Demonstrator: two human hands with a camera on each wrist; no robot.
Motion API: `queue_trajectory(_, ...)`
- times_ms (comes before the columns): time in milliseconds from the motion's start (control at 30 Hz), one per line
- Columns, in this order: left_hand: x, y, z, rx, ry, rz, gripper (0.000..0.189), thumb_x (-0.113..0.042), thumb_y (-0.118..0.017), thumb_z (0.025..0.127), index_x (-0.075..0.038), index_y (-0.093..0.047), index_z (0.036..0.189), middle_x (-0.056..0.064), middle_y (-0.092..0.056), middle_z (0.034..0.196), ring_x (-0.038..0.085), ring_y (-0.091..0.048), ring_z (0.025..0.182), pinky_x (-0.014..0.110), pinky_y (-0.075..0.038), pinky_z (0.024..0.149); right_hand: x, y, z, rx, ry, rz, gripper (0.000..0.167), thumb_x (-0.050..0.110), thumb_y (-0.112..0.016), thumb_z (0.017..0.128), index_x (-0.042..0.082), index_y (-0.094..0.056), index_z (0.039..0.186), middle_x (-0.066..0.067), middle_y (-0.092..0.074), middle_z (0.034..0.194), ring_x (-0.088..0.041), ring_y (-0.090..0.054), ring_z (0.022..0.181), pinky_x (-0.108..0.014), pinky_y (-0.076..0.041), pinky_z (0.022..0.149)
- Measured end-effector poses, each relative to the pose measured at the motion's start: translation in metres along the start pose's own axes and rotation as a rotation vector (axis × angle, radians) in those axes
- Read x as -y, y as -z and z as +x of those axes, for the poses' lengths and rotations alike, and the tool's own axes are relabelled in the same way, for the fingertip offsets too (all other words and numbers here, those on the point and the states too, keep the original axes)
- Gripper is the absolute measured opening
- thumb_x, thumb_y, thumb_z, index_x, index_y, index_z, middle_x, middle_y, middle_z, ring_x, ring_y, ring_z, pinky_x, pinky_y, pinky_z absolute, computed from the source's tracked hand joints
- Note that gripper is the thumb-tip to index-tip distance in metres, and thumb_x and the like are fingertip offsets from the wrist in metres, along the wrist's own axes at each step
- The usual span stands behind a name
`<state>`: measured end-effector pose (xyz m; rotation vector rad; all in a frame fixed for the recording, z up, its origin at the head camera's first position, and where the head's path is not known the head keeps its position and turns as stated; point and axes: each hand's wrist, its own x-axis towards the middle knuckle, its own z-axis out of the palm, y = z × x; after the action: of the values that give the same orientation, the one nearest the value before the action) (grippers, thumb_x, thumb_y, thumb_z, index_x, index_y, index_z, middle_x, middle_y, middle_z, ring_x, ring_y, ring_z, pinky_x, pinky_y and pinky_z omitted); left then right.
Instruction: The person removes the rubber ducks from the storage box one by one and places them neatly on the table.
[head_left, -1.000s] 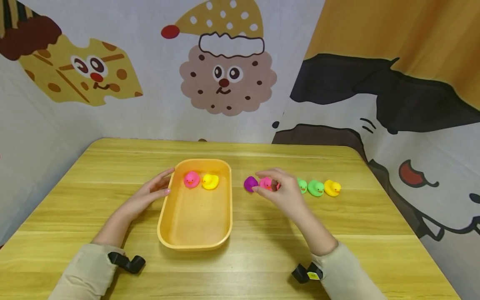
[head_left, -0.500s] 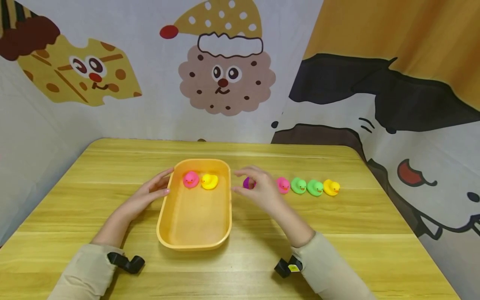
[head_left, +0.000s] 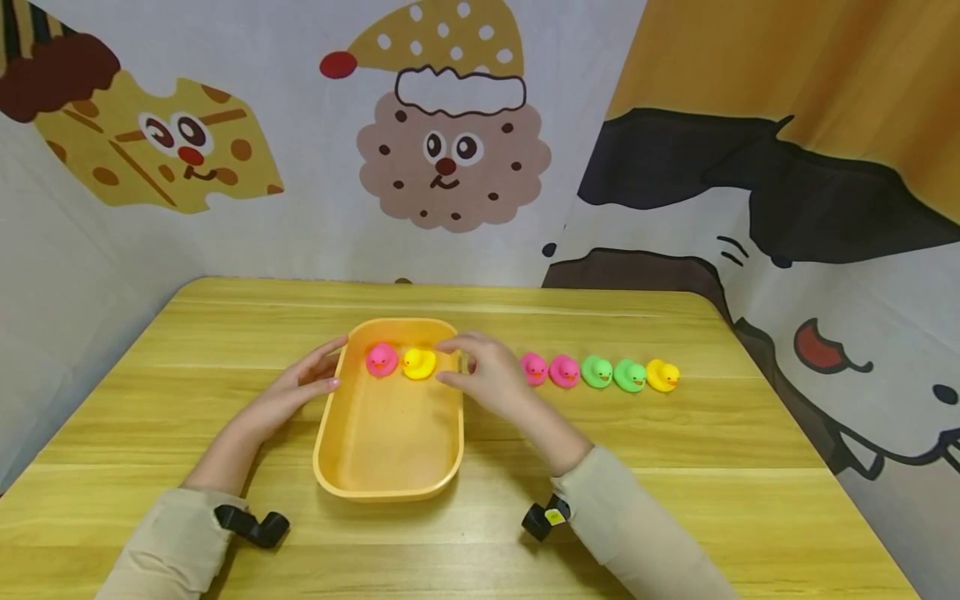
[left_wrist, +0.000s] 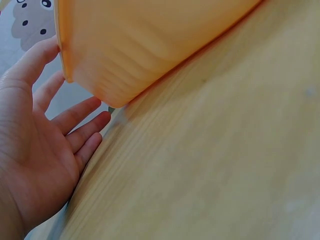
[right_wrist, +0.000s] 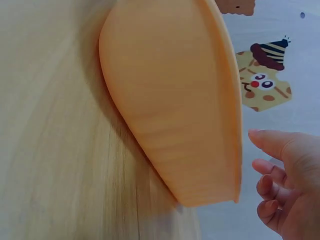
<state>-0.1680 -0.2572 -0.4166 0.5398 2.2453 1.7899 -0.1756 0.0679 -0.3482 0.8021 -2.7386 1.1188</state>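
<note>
A yellow-orange plastic tray stands on the table, with a pink toy duck and a yellow toy duck at its far end. My left hand touches the tray's left rim with fairly straight fingers, and in the left wrist view one digit meets that rim. Across the tray's right rim hovers my right hand, thumb and fingers apart. No object shows between them in the right wrist view, where the hand sits beside the rim with loosely bent fingers. The purple duck is out of sight.
Right of my right hand runs a row of toy ducks: two pink ones, the nearer partly beside the hand, two green ones, and a yellow one. A cartoon-printed cloth hangs behind the wooden table.
My right hand has moved left from above the duck row to the tray's right rim. The purple duck, visible before, no longer shows. My left hand has stayed at the tray.
</note>
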Motion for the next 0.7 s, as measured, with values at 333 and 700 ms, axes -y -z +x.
queue_trajectory(333,0.001,0.000,0.000,0.000,-0.005,0.002,0.062,-0.014,-0.051,0.100,-0.014,-0.022,0.154,0.024,-0.028,0.150,0.038,-0.028,0.135,0.020,-0.034,0.095,-0.002,-0.012,0.019,0.050,0.012,-0.095,0.037,0.024,-0.077,0.083,0.017,-0.068,0.118,0.002,-0.063,0.118,-0.018,-0.061,0.091,-0.031,-0.048,0.079)
queue_trajectory(700,0.000,0.000,0.000,-0.008,-0.003,-0.011,0.062,-0.014,-0.051,0.099,-0.013,-0.022,0.153,0.025,-0.028,0.150,0.039,-0.027,0.135,0.018,-0.035,0.094,-0.006,-0.021,0.037,0.057,0.081,-0.155,0.036,0.021,-0.079,0.081,0.015,-0.070,0.115,-0.001,-0.065,0.115,-0.023,-0.052,0.110,-0.040,-0.038,0.095)
